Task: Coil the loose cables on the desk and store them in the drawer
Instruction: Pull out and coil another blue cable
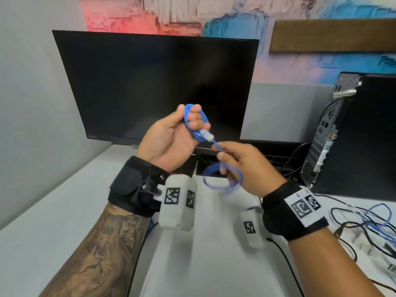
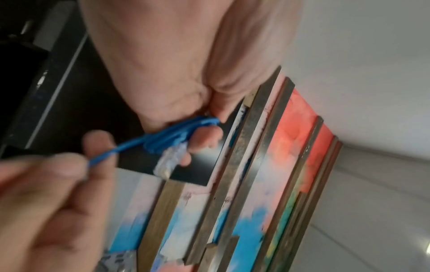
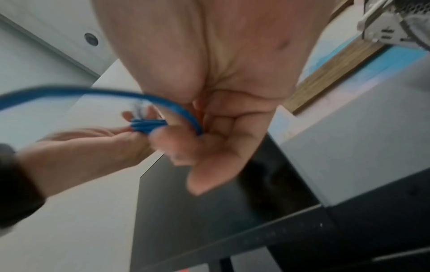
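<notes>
A blue network cable (image 1: 198, 127) is held in the air in front of the monitor. My left hand (image 1: 182, 129) grips a small bundle of its loops (image 2: 172, 136), fingers curled through them. A clear plug (image 1: 207, 135) sticks out of the bundle (image 2: 167, 162). My right hand (image 1: 235, 166) is just right and below, pinching the free strand (image 2: 104, 154) that runs from the bundle. A loose blurred loop (image 1: 222, 181) hangs under the right hand (image 3: 69, 92). No drawer is in view.
A dark monitor (image 1: 158, 86) stands behind the hands on the white desk (image 1: 64, 211). A black computer tower (image 1: 353, 133) stands at the right. A tangle of black, blue and white cables (image 1: 368, 226) lies at the desk's right edge.
</notes>
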Demonstrator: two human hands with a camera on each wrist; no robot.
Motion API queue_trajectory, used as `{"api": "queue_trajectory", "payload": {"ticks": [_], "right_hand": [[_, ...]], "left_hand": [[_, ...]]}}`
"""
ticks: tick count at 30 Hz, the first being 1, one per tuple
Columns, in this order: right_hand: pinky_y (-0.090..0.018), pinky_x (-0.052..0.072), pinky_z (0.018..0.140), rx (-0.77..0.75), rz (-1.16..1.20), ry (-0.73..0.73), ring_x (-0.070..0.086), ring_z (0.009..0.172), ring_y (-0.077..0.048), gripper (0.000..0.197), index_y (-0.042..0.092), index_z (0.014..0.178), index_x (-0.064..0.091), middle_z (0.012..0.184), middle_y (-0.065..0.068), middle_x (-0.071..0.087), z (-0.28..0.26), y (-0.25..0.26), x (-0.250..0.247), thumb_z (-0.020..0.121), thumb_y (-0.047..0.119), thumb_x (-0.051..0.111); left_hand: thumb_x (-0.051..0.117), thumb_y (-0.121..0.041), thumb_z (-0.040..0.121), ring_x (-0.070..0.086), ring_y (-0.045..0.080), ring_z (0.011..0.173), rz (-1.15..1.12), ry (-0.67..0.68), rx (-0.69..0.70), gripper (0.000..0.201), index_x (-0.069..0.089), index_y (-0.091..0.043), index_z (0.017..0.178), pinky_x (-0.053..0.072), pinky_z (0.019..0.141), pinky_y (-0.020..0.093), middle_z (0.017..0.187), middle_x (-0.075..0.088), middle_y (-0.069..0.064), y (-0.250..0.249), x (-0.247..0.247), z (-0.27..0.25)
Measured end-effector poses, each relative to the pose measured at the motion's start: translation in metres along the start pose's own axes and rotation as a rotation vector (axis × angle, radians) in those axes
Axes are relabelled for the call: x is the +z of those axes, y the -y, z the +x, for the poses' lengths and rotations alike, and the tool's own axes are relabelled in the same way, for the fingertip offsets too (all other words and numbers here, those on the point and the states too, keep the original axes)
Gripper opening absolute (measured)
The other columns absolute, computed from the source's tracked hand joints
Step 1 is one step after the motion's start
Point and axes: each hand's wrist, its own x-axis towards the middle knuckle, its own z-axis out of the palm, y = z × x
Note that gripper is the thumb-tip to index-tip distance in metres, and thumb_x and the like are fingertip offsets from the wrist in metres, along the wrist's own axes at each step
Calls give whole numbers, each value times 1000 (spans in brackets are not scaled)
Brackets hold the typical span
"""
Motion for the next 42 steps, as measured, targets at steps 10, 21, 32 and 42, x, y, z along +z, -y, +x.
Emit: {"api": "queue_trajectory", "payload": {"ticks": [10,21,32,42], "right_hand": [[-48,61,78,75,-77,313,73,63,-16,15,14,106,64,73,-9,73,-14,41,-3,92,17,68],[-33,57,79,-134,-392,-150,67,81,0,13,33,99,68,85,17,73,-11,19,-52,91,22,67],[-41,-3,123,-121,-824,130,50,124,1,10,32,80,68,108,22,69,-31,16,-20,84,39,63],[-40,13,124,-87,-210,130,60,111,7,25,20,66,68,88,18,74,-60,-19,-7,87,34,64]], "left_hand": [[47,-18,103,56,15,65,789,-338,353,28,67,1,97,51,72,29,75,57,6,13,-23,6],[41,-33,107,51,15,66,1295,127,-108,40,64,-6,88,47,67,22,69,51,0,35,-4,-11],[34,-33,107,25,10,49,581,-112,-123,44,46,-15,69,43,59,27,60,32,-1,44,-35,-57],[40,-37,105,28,4,43,207,-202,-172,42,46,-16,69,39,53,20,56,32,-6,57,-50,-76]]}}
